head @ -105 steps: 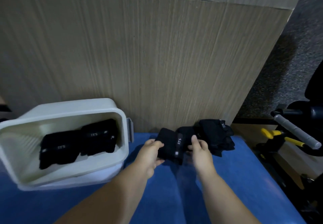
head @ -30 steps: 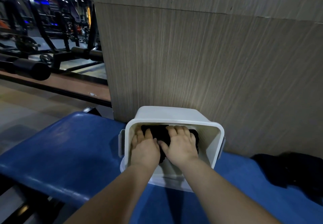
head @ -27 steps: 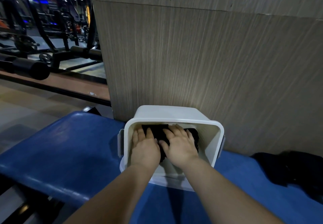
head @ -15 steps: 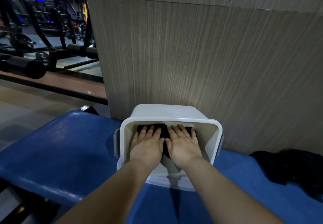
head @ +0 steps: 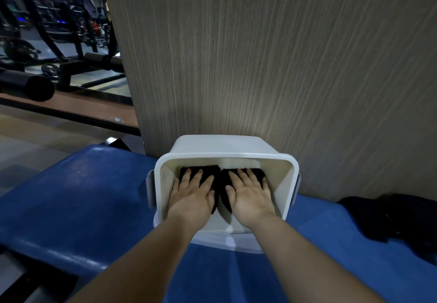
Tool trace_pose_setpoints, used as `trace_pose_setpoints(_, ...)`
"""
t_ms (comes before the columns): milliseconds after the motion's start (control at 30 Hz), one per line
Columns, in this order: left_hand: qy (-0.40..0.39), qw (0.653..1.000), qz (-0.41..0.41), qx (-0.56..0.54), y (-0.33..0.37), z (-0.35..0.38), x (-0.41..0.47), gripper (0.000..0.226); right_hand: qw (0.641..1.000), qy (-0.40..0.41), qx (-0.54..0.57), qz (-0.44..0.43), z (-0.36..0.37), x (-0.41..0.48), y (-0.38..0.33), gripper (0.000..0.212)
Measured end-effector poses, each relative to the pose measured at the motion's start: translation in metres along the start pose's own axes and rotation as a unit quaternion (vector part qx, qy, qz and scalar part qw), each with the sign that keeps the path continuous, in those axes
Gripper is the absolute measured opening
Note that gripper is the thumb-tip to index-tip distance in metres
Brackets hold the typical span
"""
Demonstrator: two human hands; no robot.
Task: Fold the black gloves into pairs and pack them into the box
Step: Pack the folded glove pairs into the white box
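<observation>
left hand [head: 192, 195]: flat, fingers straight, pressing left pair [head: 209, 169] into box [head: 287, 184]
right hand [head: 249, 195]: equally flat on right pair [head: 258, 172] (likely compacting them)

Dim scene; pale glow on wall [head: 248, 118]; edges bowed, perhaps soft.

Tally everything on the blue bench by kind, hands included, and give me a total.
White box: 1
Folded black glove bundles visible inside it, left bundle and right bundle: 2
Loose black glove pile: 1
Hands, left hand and right hand, flat on the bundles: 2
Total: 6
</observation>
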State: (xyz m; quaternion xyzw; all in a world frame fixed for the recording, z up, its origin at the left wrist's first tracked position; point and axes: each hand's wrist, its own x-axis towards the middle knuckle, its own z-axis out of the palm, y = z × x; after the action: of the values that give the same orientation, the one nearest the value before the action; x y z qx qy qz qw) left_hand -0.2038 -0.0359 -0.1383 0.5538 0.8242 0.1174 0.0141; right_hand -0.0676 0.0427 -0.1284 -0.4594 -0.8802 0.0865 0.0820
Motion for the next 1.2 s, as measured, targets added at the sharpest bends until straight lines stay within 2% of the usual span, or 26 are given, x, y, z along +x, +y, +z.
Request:
trace_pose_setpoints(433, -0.004, 1.0, 0.001, 0.016, 0.008, -0.012, -0.001, 0.05, 1.0, -0.01, 0.015, -0.005, -0.009, -0.002, -0.003, 0.052)
trace_pose_setpoints(733, 0.112, 0.992, 0.048, 0.013, 0.029, -0.032, -0.014, 0.048, 0.997, 0.048, 0.035, -0.04, -0.039, -0.022, -0.003, 0.051)
trace_pose_setpoints(867, 0.156, 0.985, 0.056, -0.054, 0.042, -0.031, -0.026, 0.039, 0.994, 0.066, 0.067, -0.055, -0.049, -0.042, 0.006, 0.048)
trace_pose_setpoints(1033, 0.145, 0.984, 0.035, -0.094, 0.069, -0.024, -0.046, 0.036, 0.988, 0.096, 0.111, -0.043, -0.055, -0.073, 0.025, 0.038)
trace_pose_setpoints(1200, 0.106, 0.987, 0.054, -0.107, 0.107, -0.007, -0.057, 0.03, 0.988, 0.11, 0.11, -0.01, -0.06, -0.1, 0.057, 0.033)
